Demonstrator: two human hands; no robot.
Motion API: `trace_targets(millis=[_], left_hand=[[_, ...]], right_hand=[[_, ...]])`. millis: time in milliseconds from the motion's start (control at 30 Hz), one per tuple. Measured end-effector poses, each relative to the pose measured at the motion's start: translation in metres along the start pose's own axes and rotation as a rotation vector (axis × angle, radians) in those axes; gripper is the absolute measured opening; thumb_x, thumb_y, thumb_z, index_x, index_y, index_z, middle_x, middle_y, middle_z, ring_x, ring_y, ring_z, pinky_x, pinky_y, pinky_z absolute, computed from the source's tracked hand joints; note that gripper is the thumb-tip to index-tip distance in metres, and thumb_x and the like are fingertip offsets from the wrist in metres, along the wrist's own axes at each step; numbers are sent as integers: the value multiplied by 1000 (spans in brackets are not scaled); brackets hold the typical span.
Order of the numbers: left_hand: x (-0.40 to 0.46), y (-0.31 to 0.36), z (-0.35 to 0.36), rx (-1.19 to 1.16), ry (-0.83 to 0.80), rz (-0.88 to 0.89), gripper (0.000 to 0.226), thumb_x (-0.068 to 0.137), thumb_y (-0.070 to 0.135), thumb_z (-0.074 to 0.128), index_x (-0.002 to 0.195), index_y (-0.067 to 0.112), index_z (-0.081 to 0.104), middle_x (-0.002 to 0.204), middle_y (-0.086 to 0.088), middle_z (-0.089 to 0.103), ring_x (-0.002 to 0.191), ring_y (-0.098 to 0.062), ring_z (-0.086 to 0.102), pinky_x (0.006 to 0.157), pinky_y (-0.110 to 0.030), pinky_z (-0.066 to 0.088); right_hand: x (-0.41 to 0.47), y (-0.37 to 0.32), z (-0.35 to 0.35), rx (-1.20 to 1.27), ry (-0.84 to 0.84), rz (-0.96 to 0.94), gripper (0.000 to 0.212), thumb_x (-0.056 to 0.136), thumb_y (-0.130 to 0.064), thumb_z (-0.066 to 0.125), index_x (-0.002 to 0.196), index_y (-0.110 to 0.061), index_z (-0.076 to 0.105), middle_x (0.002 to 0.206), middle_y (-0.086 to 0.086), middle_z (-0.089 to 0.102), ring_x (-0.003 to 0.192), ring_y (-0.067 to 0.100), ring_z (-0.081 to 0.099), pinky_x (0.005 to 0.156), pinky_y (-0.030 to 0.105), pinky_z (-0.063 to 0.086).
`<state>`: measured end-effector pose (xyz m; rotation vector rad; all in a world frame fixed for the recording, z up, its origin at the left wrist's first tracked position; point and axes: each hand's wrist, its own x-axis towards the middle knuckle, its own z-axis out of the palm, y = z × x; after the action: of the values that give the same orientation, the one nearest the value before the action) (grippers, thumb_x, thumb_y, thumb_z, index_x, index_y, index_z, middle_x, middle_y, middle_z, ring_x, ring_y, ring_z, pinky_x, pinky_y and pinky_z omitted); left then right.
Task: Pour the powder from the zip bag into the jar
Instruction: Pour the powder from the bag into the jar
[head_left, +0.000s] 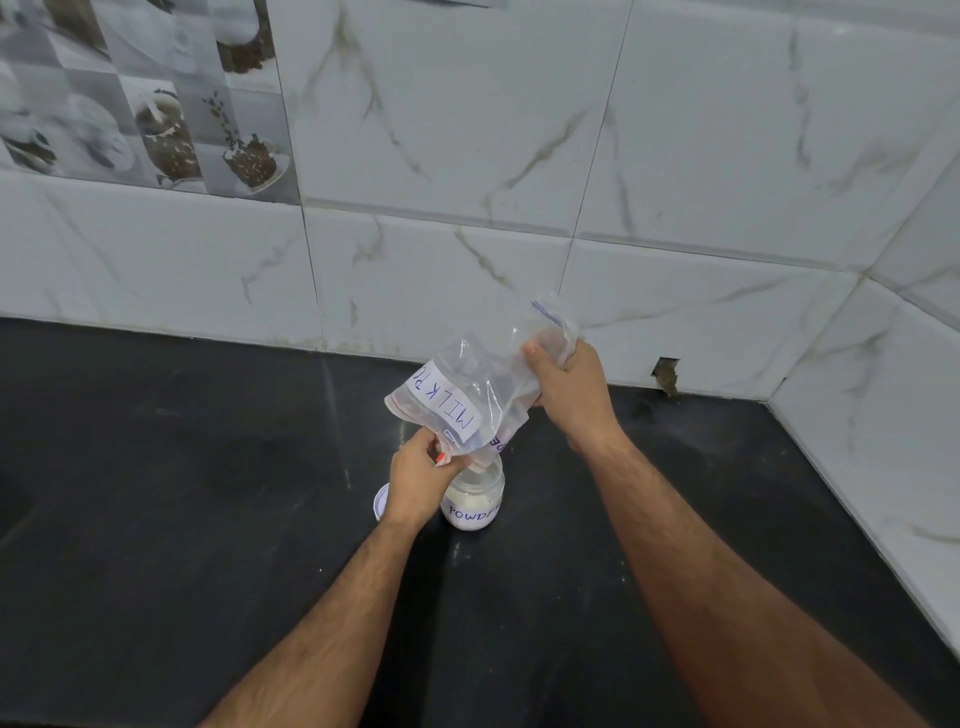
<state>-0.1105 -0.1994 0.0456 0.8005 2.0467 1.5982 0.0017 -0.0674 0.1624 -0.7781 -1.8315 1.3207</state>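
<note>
left hand (418, 480), right hand (571, 387), gripping zip bag (467, 395) over jar (475, 499)

The jar (474, 501) mouth is covered from above by the bag (467, 400); its left side is blocked by the left hand (418, 486) and lid (381, 502). Open surface (182, 467) is left in front and to the right, bounded by tiled walls (675, 208).

On the dark desk (208, 519) the jar (474, 501), holding white powder, stands upright. The left hand (418, 486) pinches the zip bag (470, 395) at its low end over the jar's mouth, while the right hand (569, 392) grips the raised end (label reads "MILK P…"). A white lid (381, 501) lies just left of the left hand.
</note>
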Motion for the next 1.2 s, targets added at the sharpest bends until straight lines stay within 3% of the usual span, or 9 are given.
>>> trace_targets(millis=[100,367,567,667,800,933,1033,1100,1200], left_hand=[[-3,2,-2,-76,-49,-5,53,58,43,86,105,26,69,99,13,77,95,-5,71,87,-35,58],[-2,4,-6,-209,-211,-37,78,65,19,92,126,30,44,126,6,64,122,-9,58,98,-30,50],[4,11,-20,-284,-356,-113,96,59,33,90,135,31,32,127,-1,66,119,-10,62,103,-33,48],[8,22,-15,-328,-229,-165,68,84,43,75,134,28,31,123,-4,68,113,-12,65,108,-37,43],[23,37,-3,-402,3,-254,99,61,82,61,136,23,34,128,-8,65,108,-18,70,105,-44,50],[35,56,19,-497,34,-400,96,80,61,72,151,26,17,131,-14,61,108,-28,68,85,-45,60],[36,70,37,-536,-26,-476,89,87,29,72,154,12,16,113,-16,68,84,-27,74,56,-36,61],[34,74,50,-556,-54,-486,81,85,12,64,153,7,20,106,-18,71,74,-25,75,51,-32,58],[31,76,73,-551,-26,-479,87,84,2,57,157,15,12,123,-20,65,88,-26,70,50,-28,55]], right_hand=[[3,5,-5,66,47,29,21,93,-24,59,108,-16,72,96,9,78,93,29,75,86,57,60],[11,29,-34,346,216,312,31,93,-10,59,122,-14,66,111,13,75,98,31,74,72,46,64],[4,62,-52,564,273,546,30,97,-12,62,127,-9,59,103,12,75,85,26,75,66,39,59],[-1,72,-61,654,276,593,37,95,-11,62,132,-8,58,106,11,76,78,24,77,61,35,60],[-8,78,-72,716,263,585,44,92,-11,62,135,-6,58,112,14,74,82,26,77,66,36,60],[-14,81,-85,777,276,580,41,93,-12,63,133,-10,58,105,10,77,83,26,78,69,38,59],[-19,86,-97,830,321,599,44,94,-15,66,135,-13,53,116,13,73,103,30,73,78,44,60],[-23,92,-107,816,348,627,50,92,-18,70,137,-13,51,123,15,70,111,32,69,86,46,59],[-29,97,-122,731,320,721,60,85,-34,78,136,-16,54,123,12,71,106,32,72,78,46,60]])
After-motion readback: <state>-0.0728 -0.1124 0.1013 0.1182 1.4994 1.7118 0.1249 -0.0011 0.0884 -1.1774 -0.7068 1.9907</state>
